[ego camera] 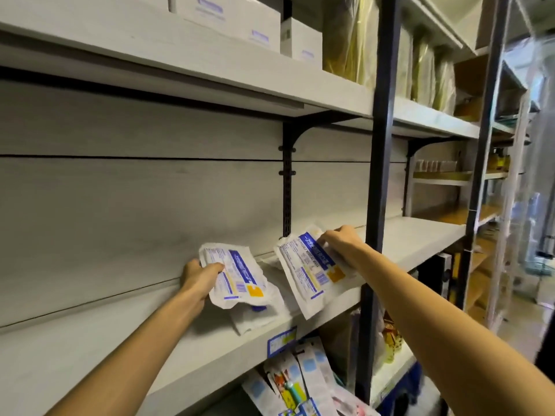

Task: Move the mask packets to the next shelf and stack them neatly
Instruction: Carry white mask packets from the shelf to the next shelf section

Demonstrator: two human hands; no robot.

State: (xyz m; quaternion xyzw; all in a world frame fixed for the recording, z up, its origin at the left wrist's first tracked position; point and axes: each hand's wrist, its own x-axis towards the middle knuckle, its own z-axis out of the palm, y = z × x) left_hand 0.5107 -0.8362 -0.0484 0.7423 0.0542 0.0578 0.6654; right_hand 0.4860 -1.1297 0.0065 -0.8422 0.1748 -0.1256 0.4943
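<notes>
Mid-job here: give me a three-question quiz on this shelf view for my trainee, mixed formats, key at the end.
1. True or false: the left hand grips a mask packet by its left edge.
2. Multiple choice: the packet under the right hand lies
A. flat at the back of the shelf
B. overhanging the front edge of the shelf
C. on the floor
3. Fill in: directly above the working shelf, the upper shelf holds white ____.

Key: 1 true; 2 B; 3 boxes.
</notes>
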